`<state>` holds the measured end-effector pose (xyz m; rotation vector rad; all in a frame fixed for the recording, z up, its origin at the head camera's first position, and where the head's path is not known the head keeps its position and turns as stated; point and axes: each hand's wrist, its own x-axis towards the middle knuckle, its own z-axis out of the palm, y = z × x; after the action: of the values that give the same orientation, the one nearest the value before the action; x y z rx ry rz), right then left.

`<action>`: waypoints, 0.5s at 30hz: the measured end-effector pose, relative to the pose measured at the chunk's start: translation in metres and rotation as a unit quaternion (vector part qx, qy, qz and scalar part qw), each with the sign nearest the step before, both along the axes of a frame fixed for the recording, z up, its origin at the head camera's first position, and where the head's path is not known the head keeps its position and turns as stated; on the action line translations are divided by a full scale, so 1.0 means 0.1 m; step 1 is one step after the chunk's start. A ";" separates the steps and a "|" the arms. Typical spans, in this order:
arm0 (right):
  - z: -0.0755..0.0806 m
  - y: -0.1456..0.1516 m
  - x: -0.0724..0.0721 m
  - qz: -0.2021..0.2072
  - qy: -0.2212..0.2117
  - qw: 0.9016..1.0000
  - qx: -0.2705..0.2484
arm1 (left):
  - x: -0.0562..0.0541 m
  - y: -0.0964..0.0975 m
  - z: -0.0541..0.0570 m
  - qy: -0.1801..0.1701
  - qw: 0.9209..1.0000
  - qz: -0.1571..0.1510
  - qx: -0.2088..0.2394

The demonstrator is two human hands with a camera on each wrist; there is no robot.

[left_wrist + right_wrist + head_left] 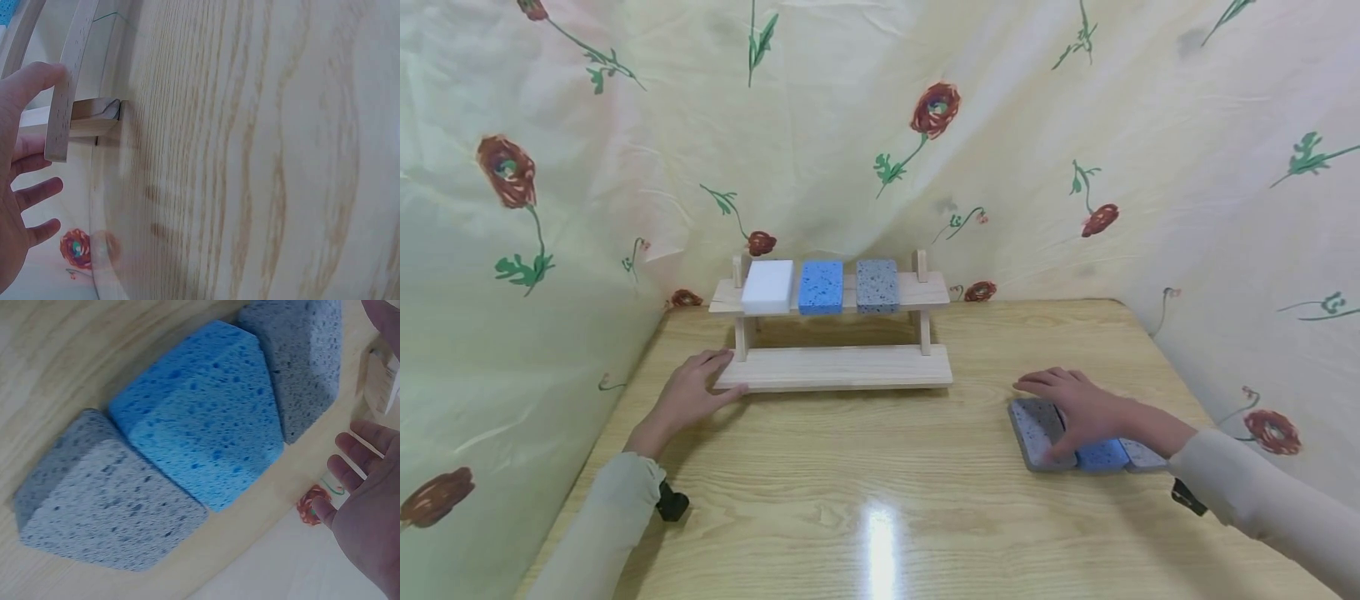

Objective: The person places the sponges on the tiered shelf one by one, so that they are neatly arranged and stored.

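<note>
On the table's right side: left grey sponge, blue sponge and right grey sponge in a touching row, partly hidden by hand and wrist from the head; the right wrist view crops the left one.
Right hand: above the left grey sponge, fingers and thumb spread wide, holding nothing; its thumb is cut off in the wrist view.
Left hand: grips the left end of the wooden rack's lower shelf, thumb in front, index partly hidden behind the board.
Upper shelf: white, blue and grey blocks.
</note>
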<state>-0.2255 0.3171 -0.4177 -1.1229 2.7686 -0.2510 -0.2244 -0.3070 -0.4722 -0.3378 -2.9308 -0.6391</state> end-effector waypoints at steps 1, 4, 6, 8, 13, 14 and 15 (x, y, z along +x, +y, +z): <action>-0.01 0.01 0.01 0.001 -0.001 1.000 -0.002 | 0.00 0.00 0.00 0.002 1.000 -0.001 0.001; -0.02 0.06 0.04 0.000 -0.007 1.000 -0.008 | -0.01 0.00 -0.01 0.006 1.000 -0.003 0.000; -0.03 0.08 0.06 -0.003 -0.012 1.000 -0.011 | -0.01 0.00 -0.02 0.007 1.000 -0.004 -0.001; -0.03 0.11 0.08 -0.006 -0.014 1.000 -0.010 | -0.01 -0.01 -0.02 0.007 1.000 -0.003 -0.001; -0.05 0.17 0.11 -0.012 -0.019 1.000 -0.005 | -0.01 0.00 -0.03 0.003 1.000 -0.001 -0.005; -0.05 0.18 0.11 -0.013 -0.021 1.000 -0.004 | -0.01 0.00 -0.02 0.002 1.000 -0.001 -0.006; -0.06 0.19 0.11 -0.013 -0.020 1.000 -0.003 | -0.01 0.00 -0.02 0.001 1.000 -0.001 -0.006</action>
<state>-0.2147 0.3359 -0.4235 -1.0711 2.7508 -0.2832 -0.2252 -0.3070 -0.4743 -0.3414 -2.9342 -0.6217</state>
